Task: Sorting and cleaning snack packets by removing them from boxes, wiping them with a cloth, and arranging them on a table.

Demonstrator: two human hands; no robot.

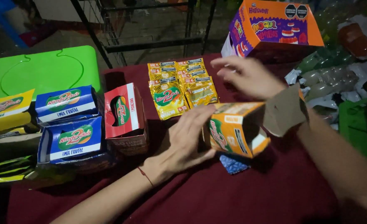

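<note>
An orange carton [233, 128] with its end flap folded open is held near the middle of the table [241, 195], tipped on its side with the open end turned toward the right edge. It is steadied by the left hand [185, 141], whose fingers are spread flat against its closed side rather than wrapped round it. The right hand [247, 74] is held above and behind the carton with fingers apart, clamped on nothing, blurred in the picture. Because the carton is only pressed and not gripped, it could be judged likely to slip or roll off the palm, and anything inside could slide out of the open end. A blue sachet [233, 164] is lying under the carton on the dark red cloth. Toward the far edge a fan of yellow sachets [179, 85] is laid out, within the sweep of the right hand. A red carton [123, 110] and two blue cartons [67, 122] are stood to the left, a green lid [42, 70] behind them. An orange and purple box [274, 25] is set at the far right corner
</note>
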